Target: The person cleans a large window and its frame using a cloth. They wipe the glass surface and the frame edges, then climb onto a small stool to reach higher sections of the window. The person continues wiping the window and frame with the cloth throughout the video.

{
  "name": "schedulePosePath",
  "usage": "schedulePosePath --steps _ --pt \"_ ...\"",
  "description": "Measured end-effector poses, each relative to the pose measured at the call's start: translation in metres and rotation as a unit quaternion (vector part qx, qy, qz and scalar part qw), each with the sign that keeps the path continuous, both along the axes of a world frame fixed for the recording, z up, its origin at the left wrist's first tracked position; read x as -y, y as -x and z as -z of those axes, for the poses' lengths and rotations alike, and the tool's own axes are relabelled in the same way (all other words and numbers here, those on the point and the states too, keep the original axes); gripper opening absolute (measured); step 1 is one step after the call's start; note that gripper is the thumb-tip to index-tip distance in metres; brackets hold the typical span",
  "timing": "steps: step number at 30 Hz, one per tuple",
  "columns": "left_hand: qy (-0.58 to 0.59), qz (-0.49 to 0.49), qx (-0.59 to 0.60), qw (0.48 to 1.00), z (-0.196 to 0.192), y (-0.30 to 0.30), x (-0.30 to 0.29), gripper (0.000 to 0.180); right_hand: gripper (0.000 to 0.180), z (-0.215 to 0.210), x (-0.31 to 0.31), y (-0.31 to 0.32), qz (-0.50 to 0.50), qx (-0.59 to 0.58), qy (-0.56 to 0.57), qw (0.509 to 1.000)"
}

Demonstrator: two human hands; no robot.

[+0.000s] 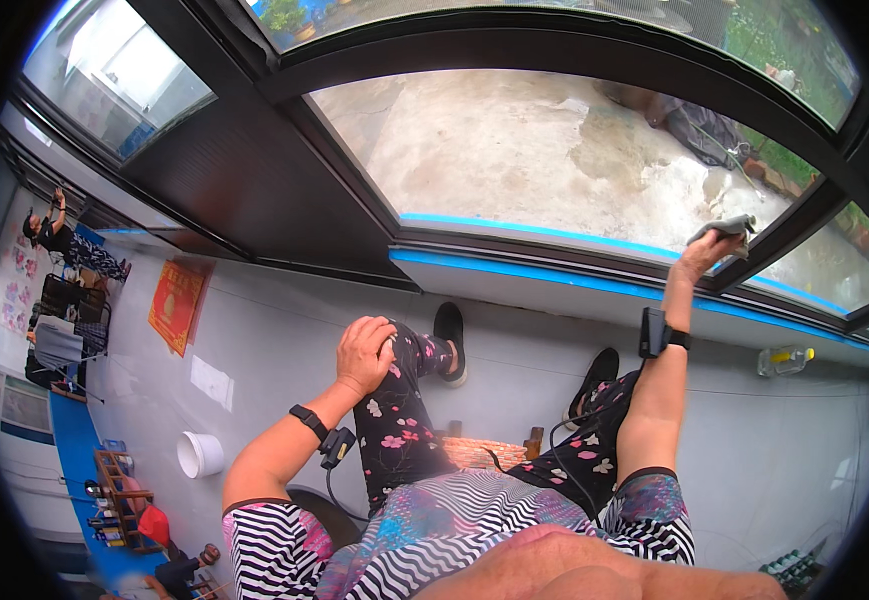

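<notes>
My right hand [702, 260] is closed round a folded grey-green cloth [722, 229], out at the end of my stretched right arm. The cloth is up against the lower right corner of a large window pane [514, 150], beside the dark upright frame bar [779, 230]. On my left knee rests my left hand [362, 352], its fingers laid over the flowered trousers [394, 420] and nothing plainly held. Below the glass runs a sill [544, 278] with a bright blue edge strip. Each wrist wears a dark strapped device with a cable.
A clear bottle with a yellow label [784, 361] lies by the wall at right. At left are a white bucket [200, 455], a red poster [178, 305] and a wooden rack [124, 500]. Under me is a low stool [484, 453]. Other people are at far left and lower left.
</notes>
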State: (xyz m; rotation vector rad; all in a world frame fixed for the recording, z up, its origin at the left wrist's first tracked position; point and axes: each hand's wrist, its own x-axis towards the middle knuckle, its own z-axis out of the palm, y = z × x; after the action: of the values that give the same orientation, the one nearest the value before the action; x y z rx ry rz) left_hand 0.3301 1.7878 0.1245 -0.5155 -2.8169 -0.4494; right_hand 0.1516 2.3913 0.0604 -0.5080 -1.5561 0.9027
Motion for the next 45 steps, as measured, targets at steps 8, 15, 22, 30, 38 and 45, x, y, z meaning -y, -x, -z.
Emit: schedulePosePath --steps 8,15,22,30,38,45 --pt "-0.012 0.001 0.007 1.0 -0.003 -0.002 0.0 0.021 0.075 -0.035 0.182 0.007 -0.066 0.074 -0.149 0.984" --pt "-0.018 0.012 0.003 1.0 -0.005 0.0 -0.004 0.021 0.063 -0.044 0.277 0.008 -0.202 0.202 -0.367 0.885" --pt "-0.022 0.027 0.005 0.999 -0.01 0.002 -0.011 0.021 0.064 -0.047 0.266 0.006 -0.187 0.221 -0.4 0.87" --pt "-0.016 0.015 0.008 1.0 -0.006 0.0 -0.008 0.02 0.069 -0.049 0.129 -0.014 -0.061 0.137 -0.29 0.945" --pt "-0.005 0.016 0.003 1.0 -0.007 0.002 -0.008 0.021 0.073 -0.013 0.004 -0.024 0.003 0.065 -0.014 0.998" --pt "-0.004 0.012 -0.006 1.0 -0.006 0.001 -0.008 0.02 0.071 -0.002 0.024 -0.012 -0.041 0.004 0.088 0.995"
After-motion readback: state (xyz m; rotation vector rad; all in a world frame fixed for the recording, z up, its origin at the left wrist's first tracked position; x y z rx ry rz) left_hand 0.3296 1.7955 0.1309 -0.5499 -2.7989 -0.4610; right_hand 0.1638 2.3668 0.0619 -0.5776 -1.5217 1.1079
